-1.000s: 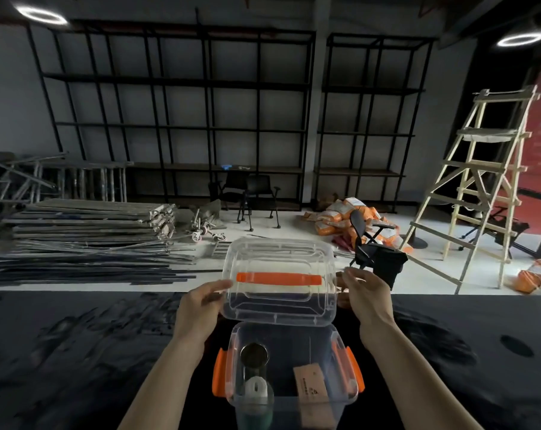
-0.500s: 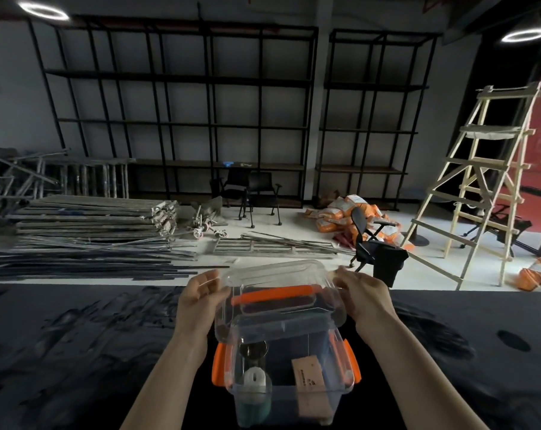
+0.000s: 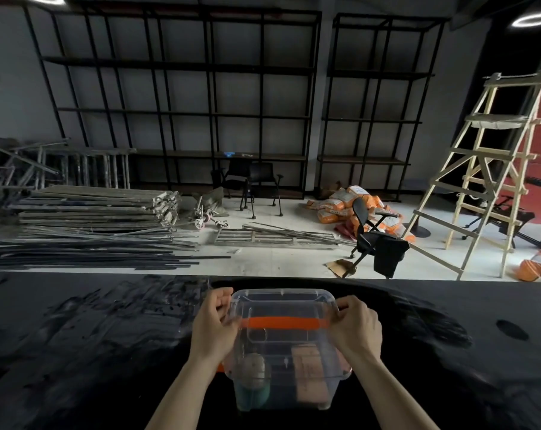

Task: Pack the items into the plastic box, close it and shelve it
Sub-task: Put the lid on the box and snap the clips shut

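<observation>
A clear plastic box (image 3: 283, 395) stands on the black table (image 3: 92, 336) right in front of me. Its clear lid (image 3: 283, 301) with an orange handle (image 3: 283, 322) lies flat on top of it. My left hand (image 3: 214, 325) grips the lid's left edge and my right hand (image 3: 357, 327) grips its right edge. Through the plastic I see a teal bottle with a pale cap (image 3: 253, 381) at the left and a brown cardboard packet (image 3: 309, 367) at the right. An orange latch (image 3: 221, 367) peeks out under my left wrist.
Black metal shelving (image 3: 182, 103) lines the far wall beyond the table. On the floor lie stacked metal bars (image 3: 86, 225), orange sacks (image 3: 346, 206), office chairs (image 3: 371, 240) and a wooden ladder (image 3: 486, 169).
The lid was held upright above the open box, then tilted down; now it lies flat on the box with both hands at its side edges.
</observation>
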Tool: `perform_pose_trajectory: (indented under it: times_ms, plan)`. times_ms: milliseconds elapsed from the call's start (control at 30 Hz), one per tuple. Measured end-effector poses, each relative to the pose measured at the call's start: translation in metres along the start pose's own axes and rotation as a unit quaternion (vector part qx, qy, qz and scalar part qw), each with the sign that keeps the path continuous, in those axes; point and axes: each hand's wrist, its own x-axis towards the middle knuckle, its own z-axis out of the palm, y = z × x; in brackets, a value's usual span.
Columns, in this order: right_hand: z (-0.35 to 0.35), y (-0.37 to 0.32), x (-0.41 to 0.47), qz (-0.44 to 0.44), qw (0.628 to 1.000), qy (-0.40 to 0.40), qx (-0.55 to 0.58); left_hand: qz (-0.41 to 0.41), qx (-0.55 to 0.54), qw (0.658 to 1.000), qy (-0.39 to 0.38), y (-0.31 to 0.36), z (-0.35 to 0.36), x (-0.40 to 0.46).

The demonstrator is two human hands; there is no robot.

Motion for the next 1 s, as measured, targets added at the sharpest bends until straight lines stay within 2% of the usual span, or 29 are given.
perform_pose_trajectory:
  times_ms: [267,600,700,900,1000]
  plan:
    - [0.009,0.009,-0.009,0.034,0.998,-0.053,-0.009,0.037,0.044,0.998,0.014,-0.011,0.007,-0.007]
    - [0.017,0.02,-0.01,0.162,0.976,-0.142,0.04,0.088,0.093,0.991,0.023,-0.029,0.01,-0.006]
    - [0.018,0.017,-0.003,0.164,0.975,-0.141,0.05,0.056,0.114,0.992,0.023,-0.029,0.015,0.004]
    - [0.024,0.007,-0.002,0.115,0.99,-0.056,0.065,-0.147,0.098,0.984,0.002,-0.023,0.017,0.021]
    - [0.026,0.005,-0.004,0.076,0.994,-0.018,0.07,-0.136,0.111,0.983,0.045,-0.023,0.02,0.015]
